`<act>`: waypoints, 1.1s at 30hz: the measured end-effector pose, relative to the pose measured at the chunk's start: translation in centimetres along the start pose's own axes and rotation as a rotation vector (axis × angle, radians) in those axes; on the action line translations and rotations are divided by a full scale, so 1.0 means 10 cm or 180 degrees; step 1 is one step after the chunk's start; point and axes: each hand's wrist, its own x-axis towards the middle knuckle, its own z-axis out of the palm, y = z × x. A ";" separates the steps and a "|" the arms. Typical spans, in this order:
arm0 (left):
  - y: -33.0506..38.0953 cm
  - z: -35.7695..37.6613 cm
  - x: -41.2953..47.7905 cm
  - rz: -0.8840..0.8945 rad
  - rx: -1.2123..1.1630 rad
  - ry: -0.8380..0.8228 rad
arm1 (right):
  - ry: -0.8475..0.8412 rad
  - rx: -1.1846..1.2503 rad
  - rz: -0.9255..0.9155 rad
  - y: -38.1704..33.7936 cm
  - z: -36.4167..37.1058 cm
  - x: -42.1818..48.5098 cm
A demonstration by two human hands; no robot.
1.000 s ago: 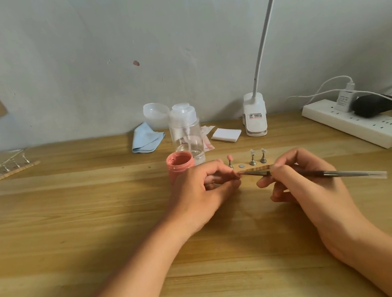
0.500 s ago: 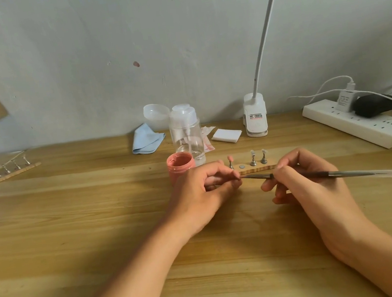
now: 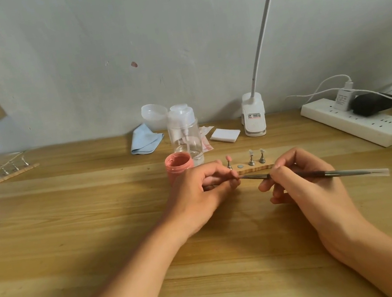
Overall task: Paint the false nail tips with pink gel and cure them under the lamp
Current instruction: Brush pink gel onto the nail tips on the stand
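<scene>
Pinching a hidden piece, likely a light, fragile nail tip, just beside the wooden holder (image 3: 256,167), your left hand (image 3: 196,194) meets the brush (image 3: 320,173) your right hand (image 3: 304,183) grips; hold it by its stem.

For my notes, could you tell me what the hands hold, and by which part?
Right hand pinches the brush on its handle near the tip; left hand pinches something small, hidden by fingers.

One brush (image 3: 320,173), one pink gel pot (image 3: 178,166), two wooden stands (image 3: 256,167) (image 3: 8,174), one bottle (image 3: 184,134)
</scene>
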 end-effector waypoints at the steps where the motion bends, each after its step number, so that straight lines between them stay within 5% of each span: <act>1: 0.00 0.00 0.00 0.0000 -0.0002 0.0006 | 0.0004 0.0004 0.0003 0.00 0.00 0.00; 23: 0.12 -0.01 -0.04 0.0025 -0.0040 -0.0090 | 0.0226 0.0192 -0.0412 -0.01 -0.03 0.00; 28: 0.15 0.00 -0.03 -0.0007 -0.0129 -0.0084 | 0.0003 -0.0402 -0.1013 -0.02 -0.06 0.01; 33: 0.18 0.01 -0.05 0.0080 -0.0348 -0.0108 | -0.0419 -0.1207 -0.0764 0.06 0.00 0.09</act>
